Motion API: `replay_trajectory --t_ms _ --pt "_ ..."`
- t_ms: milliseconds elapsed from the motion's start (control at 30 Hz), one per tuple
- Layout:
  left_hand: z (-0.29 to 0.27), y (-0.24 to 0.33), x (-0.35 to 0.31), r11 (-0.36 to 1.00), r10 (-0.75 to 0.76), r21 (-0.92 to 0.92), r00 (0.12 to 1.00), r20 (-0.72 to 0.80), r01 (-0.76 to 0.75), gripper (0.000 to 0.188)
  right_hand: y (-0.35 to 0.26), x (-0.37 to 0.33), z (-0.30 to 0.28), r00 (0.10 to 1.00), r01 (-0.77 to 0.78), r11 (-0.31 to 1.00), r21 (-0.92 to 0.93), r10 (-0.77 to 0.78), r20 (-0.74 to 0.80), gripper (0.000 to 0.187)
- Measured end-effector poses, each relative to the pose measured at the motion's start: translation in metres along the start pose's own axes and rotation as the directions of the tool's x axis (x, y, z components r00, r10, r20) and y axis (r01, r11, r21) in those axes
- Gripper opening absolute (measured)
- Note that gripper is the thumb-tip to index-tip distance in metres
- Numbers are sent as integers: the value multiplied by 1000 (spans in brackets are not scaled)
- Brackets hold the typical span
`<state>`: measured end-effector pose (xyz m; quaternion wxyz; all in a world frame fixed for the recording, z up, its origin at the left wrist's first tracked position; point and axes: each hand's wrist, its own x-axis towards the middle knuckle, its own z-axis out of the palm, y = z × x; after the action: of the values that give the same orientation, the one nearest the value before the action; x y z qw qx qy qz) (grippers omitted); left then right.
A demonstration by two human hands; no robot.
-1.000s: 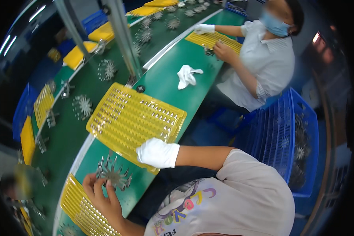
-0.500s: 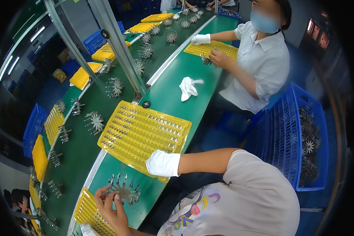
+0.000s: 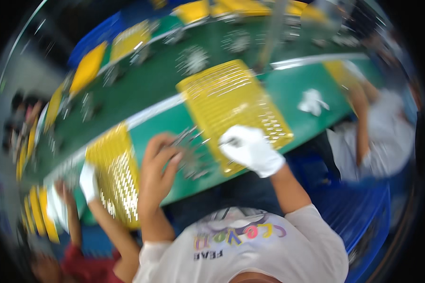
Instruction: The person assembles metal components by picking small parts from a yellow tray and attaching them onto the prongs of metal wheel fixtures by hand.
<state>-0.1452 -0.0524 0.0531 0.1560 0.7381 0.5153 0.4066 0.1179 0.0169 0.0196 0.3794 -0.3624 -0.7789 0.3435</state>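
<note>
My left hand (image 3: pixel 160 162), bare, holds a star-shaped metal rack (image 3: pixel 191 160) with thin arms spreading from its centre, its fingers closed at the rack's left side. The rack is over the green worktop, just left of a yellow tray (image 3: pixel 226 108) with rows of small shiny metal pieces. Above the tray's near edge is my right hand (image 3: pixel 252 148) in a white glove. Its fingers are pinched together; a small dark thing seems to show at their tips, too blurred to name.
A green conveyor (image 3: pixel 151 80) with more star-shaped racks (image 3: pixel 192 60) runs beyond the worktop. Another yellow tray (image 3: pixel 113 165) lies at left, touched by a co-worker's gloved hand (image 3: pixel 88 181). A white cloth (image 3: pixel 312 102) and a second co-worker (image 3: pixel 378 127) are at right, near a blue crate (image 3: pixel 349 212).
The view has turned, so the tray and the co-worker at right appear shifted rightward. My right hand is now farther over the tray's near edge. The star-shaped rack stays in my left hand.
</note>
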Motion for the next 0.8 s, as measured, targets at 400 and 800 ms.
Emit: replay_trajectory --t_ms 400,800 --pt "2 11 -9 993 70 95 997 -42 -66 11 -34 24 26 975 213 975 62 -217 48 13" --pt "10 21 -7 978 66 198 998 1 -65 9 -37 24 25 944 324 945 -50 -320 80 9"
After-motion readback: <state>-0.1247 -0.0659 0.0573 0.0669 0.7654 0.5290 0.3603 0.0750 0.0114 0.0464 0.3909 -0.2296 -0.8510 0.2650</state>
